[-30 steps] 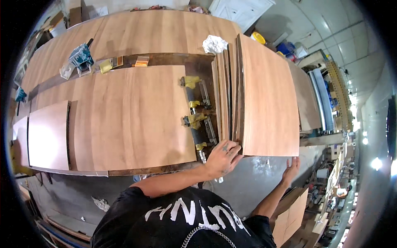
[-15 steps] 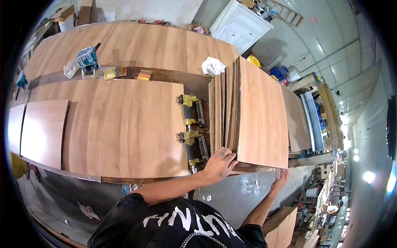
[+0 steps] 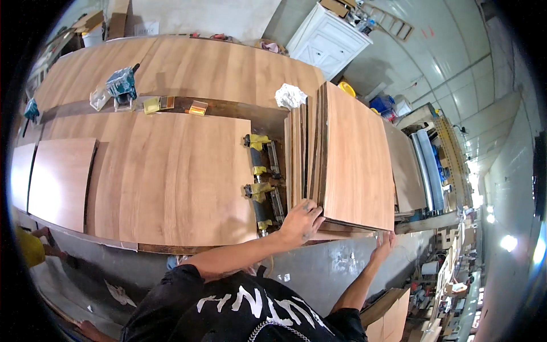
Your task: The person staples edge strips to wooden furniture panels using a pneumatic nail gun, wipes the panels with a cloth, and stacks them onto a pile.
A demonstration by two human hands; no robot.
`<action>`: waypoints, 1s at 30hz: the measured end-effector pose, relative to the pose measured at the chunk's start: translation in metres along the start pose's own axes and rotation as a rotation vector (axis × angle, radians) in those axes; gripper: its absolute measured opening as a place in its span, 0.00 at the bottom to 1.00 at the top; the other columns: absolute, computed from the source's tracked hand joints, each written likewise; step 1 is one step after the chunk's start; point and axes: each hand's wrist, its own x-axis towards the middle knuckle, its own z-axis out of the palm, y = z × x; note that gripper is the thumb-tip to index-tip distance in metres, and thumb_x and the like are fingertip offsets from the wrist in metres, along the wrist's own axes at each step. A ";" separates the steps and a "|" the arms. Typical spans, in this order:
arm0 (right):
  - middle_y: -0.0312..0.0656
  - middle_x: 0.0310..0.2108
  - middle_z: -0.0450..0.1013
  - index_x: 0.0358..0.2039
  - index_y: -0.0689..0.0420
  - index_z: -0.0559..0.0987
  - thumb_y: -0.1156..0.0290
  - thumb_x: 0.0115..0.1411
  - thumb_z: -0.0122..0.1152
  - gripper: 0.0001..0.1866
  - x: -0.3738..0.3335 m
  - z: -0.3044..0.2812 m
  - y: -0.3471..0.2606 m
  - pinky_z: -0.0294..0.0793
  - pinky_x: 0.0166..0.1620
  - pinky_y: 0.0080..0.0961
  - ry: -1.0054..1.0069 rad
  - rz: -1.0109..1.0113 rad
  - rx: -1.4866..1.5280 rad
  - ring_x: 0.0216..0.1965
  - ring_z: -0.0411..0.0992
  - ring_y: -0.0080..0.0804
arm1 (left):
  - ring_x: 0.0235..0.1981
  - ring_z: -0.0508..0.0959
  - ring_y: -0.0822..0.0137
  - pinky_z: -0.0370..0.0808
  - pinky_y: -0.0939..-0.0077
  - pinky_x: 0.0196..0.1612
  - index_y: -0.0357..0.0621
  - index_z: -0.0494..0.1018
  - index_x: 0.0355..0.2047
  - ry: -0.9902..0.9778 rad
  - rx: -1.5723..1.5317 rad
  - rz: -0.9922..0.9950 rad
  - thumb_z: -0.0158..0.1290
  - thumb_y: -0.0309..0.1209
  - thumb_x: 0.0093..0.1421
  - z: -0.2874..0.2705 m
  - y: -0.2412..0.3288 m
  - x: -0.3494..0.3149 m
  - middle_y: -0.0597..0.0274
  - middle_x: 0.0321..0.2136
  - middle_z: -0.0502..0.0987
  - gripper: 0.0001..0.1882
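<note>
Only got the head cam here. The top board is on a stack toward the right end of the table, its long axis running away from the wearer. Both hands are at its near end, so pretty much all of it lies beyond the fingers. Left hand is at the near left corner, fingers bent against the edges; right hand has its fingertips up at the near right corner, just past the table's near edge. Can't tell if either one is really gripping.

As for the table: two nail guns, from the look of them, lie just left of the stack, then a big sheet, with a smaller panel toward the near left corner. A white rag sits by the stack's far left corner.

Around the room there's a white cabinet past the far edge, rolls off right, and someone's yellow sleeve low at left.
</note>
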 end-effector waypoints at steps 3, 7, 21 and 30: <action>0.36 0.55 0.67 0.55 0.54 0.70 0.66 0.61 0.58 0.22 0.003 -0.001 -0.001 0.64 0.53 0.37 -0.010 -0.002 -0.028 0.54 0.65 0.28 | 0.38 0.74 0.53 0.74 0.64 0.44 0.30 0.76 0.37 -0.005 -0.015 -0.016 0.58 0.28 0.55 0.000 0.004 0.001 0.51 0.33 0.73 0.13; 0.36 0.55 0.67 0.56 0.54 0.70 0.64 0.61 0.58 0.23 0.006 -0.002 0.001 0.62 0.53 0.37 0.004 0.027 -0.010 0.53 0.65 0.28 | 0.37 0.74 0.54 0.74 0.64 0.43 0.31 0.76 0.37 0.007 -0.001 -0.012 0.58 0.28 0.54 0.006 0.005 0.003 0.51 0.32 0.73 0.12; 0.56 0.62 0.57 0.62 0.63 0.59 0.58 0.68 0.41 0.28 -0.042 0.026 -0.034 0.62 0.61 0.48 0.109 -0.340 -0.093 0.58 0.63 0.50 | 0.46 0.70 0.47 0.69 0.57 0.51 0.33 0.72 0.38 -0.063 0.033 -0.013 0.50 0.39 0.61 -0.007 -0.018 -0.007 0.45 0.36 0.73 0.18; 0.52 0.65 0.45 0.65 0.44 0.44 0.41 0.63 0.41 0.38 -0.222 0.192 -0.128 0.54 0.63 0.52 -1.066 -0.375 0.573 0.64 0.52 0.48 | 0.34 0.75 0.72 0.73 0.74 0.37 0.33 0.73 0.44 -0.112 -0.919 -0.566 0.65 0.40 0.53 -0.088 -0.030 -0.064 0.62 0.30 0.77 0.25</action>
